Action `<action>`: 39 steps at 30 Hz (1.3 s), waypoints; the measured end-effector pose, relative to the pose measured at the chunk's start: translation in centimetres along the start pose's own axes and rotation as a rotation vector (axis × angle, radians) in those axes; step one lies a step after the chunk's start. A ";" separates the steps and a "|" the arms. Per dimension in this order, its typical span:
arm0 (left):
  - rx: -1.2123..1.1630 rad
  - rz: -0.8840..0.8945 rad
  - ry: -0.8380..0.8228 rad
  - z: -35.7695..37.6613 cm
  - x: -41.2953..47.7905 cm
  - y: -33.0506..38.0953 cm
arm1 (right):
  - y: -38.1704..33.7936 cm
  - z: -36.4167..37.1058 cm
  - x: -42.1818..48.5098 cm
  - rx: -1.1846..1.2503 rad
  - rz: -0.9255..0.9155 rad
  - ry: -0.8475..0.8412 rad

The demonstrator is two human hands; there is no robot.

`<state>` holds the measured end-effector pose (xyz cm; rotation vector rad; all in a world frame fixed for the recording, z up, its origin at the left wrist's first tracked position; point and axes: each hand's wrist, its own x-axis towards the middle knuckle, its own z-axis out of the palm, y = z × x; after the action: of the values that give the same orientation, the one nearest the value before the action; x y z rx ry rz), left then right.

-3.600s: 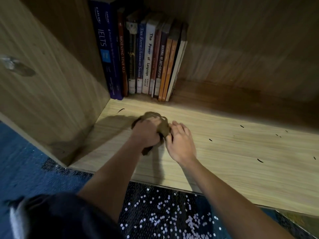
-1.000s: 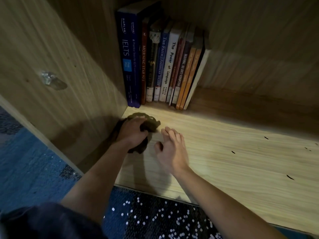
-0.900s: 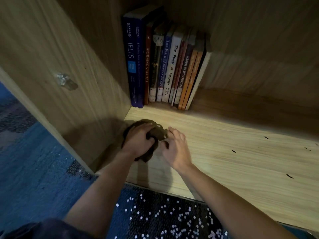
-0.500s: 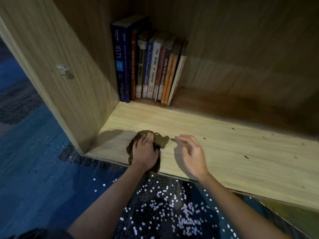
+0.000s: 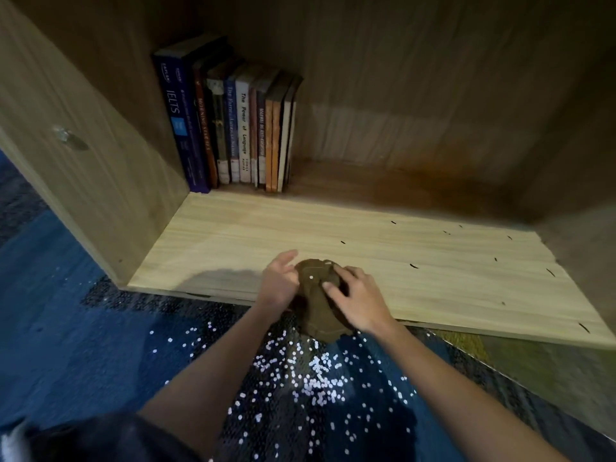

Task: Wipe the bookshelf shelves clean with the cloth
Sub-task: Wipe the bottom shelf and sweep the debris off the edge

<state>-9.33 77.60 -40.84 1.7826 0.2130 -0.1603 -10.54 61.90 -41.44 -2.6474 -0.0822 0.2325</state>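
The cloth [image 5: 316, 295] lies bunched at the front edge of the shelf [image 5: 253, 235], near its middle, with its lower end hanging over the lip toward the person. Both hands are on it. The right hand [image 5: 361, 300] rests on top with fingers spread and only lightly bent, pressing rather than gripping. The left hand [image 5: 278, 285] touches the cloth's left side, one finger pointing toward the back; whether its thumb pinches the fabric is hidden, so its grip cannot be told. The step in hand looks like gathering or re-bunching the cloth between strokes, not a stroke itself. Dark specks [image 5: 413, 266] dot the right half of the shelf, while the left half shows none, so the judgement is that the shelf is partly wiped. The next move likely calls for a firm hold on the cloth and a sweep rightward across the specks, drawing them to the front edge. The strip by the books [image 5: 240, 128] at the back left is dim, and its state is unclear.
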 end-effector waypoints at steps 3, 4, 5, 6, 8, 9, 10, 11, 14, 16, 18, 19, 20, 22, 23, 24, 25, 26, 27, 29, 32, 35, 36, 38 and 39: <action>0.232 0.016 0.175 -1.2 1.4 -0.6 | -1.9 0.8 0.1 -0.264 -0.049 0.017; 0.285 0.001 0.205 -1.1 1.7 -0.8 | -2.6 1.3 0.1 -0.304 -0.087 0.033; 0.339 -0.014 0.206 -0.8 1.8 -0.9 | -3.1 1.8 0.0 -0.340 -0.127 0.035; 0.386 -0.021 0.189 -0.3 1.8 -1.0 | -3.4 2.4 0.0 -0.374 -0.159 0.023; 0.424 -0.013 0.147 0.6 1.6 -1.2 | -2.9 3.0 0.0 -0.401 -0.193 0.005; 0.433 0.001 0.143 0.7 1.5 -1.1 | -2.4 2.9 0.0 -0.389 -0.200 0.003; 0.444 0.029 0.152 0.6 1.7 -1.2 | -1.9 2.7 0.0 -0.372 -0.211 -0.007; 0.463 0.051 0.153 0.3 2.0 -1.3 | -1.5 2.4 -0.1 -0.360 -0.225 -0.017; 0.534 0.125 0.119 -0.8 2.6 -1.6 | -0.6 1.6 -1.3 -0.365 -0.301 -0.040; 0.549 0.151 0.067 -1.0 2.4 -1.7 | -0.4 0.6 -2.8 -0.230 -0.323 -0.109; 0.539 0.187 0.027 -0.7 2.1 -1.8 | -0.5 -1.7 -3.8 0.146 -0.206 -0.254; 0.535 0.196 0.011 -0.5 1.9 -1.8 | -0.5 -2.8 -4.3 0.348 -0.120 -0.320; 0.538 0.214 0.000 -0.2 1.8 -2.0 | -0.5 -3.9 -4.6 0.490 -0.058 -0.355; 0.546 0.229 -0.018 0.3 1.5 -2.4 | -0.1 -5.1 -5.0 0.433 -0.033 -0.439; 0.550 0.216 -0.025 0.5 1.3 -2.6 | 0.1 -5.2 -5.3 0.428 -0.007 -0.484; 0.568 0.214 -0.028 0.8 1.2 -2.6 | 0.0 -5.0 -5.8 0.472 0.025 -0.517; 0.600 0.213 -0.027 0.9 1.2 -2.7 | 0.0 -4.6 -5.9 0.492 0.027 -0.500; 0.635 0.211 -0.031 1.0 1.1 -2.8 | 0.2 -4.1 -6.1 0.466 0.021 -0.441; 0.661 0.206 -0.040 1.0 1.0 -2.8 | 0.4 -3.6 -6.2 0.419 0.027 -0.395; 0.685 0.214 -0.064 0.8 0.9 -2.7 | 0.9 -3.0 -6.4 0.346 0.048 -0.375; 0.706 0.219 -0.106 0.4 0.9 -2.9 | 1.2 -3.5 -6.9 0.255 0.080 -0.359; 0.729 0.209 -0.135 0.0 0.9 -3.0 | 0.8 -4.1 -6.9 0.225 0.061 -0.327; 0.736 0.203 -0.146 0.1 0.7 -2.9 | 0.6 -4.1 -6.9 0.182 0.059 -0.295; 0.740 0.202 -0.154 0.2 0.5 -2.8 | 0.2 -3.8 -7.0 0.201 0.064 -0.320; 0.746 0.196 -0.162 0.2 0.4 -2.7 | 0.1 -3.7 -7.0 0.205 0.076 -0.324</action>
<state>-9.55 78.04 -43.49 2.5013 -0.1661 -0.2642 -16.75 59.47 -37.24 -2.3902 -0.0602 0.6586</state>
